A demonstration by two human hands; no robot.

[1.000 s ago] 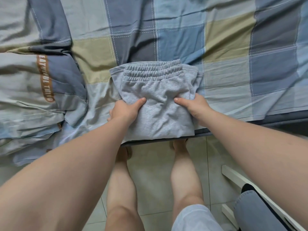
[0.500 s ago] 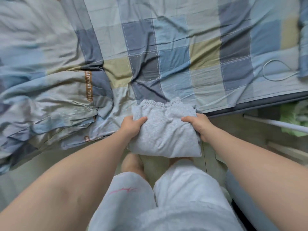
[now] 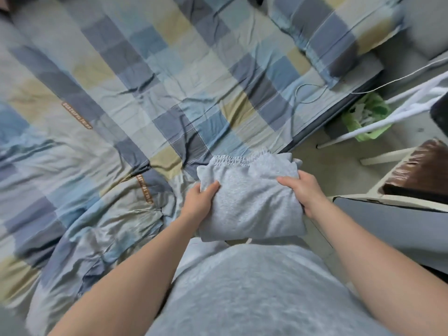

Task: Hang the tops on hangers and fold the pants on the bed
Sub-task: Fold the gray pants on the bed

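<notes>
The folded grey pants (image 3: pixel 249 202) are held as a compact bundle at the near edge of the bed (image 3: pixel 169 81), with the gathered elastic waistband turned toward the mattress. The bundle's left side is gripped by the left hand (image 3: pixel 201 200), the thumb laid on top and the fingers tucked out of sight beneath. The right side is gripped in the same way by the right hand (image 3: pixel 300 192), the thumb pressed onto the upper layer. Whether the waistband edge touches the sheet or is lifted just clear of it cannot be told from this angle. The bed is covered by a checked sheet in blue, grey and yellow, and a crumpled quilt (image 3: pixel 84 214) of the same pattern is heaped along its left part. A matching pillow (image 3: pixel 334 37) is seen at the far right corner of the bed, and a thin white cable (image 3: pixel 308 93) is looped on the sheet just below it. Beside the bed's right edge, on the floor, a green basket (image 3: pixel 366 117) is crossed by white rack rods (image 3: pixel 400 112). A brown-topped stool (image 3: pixel 417 175) is placed nearer the person, well apart from the bed.
</notes>
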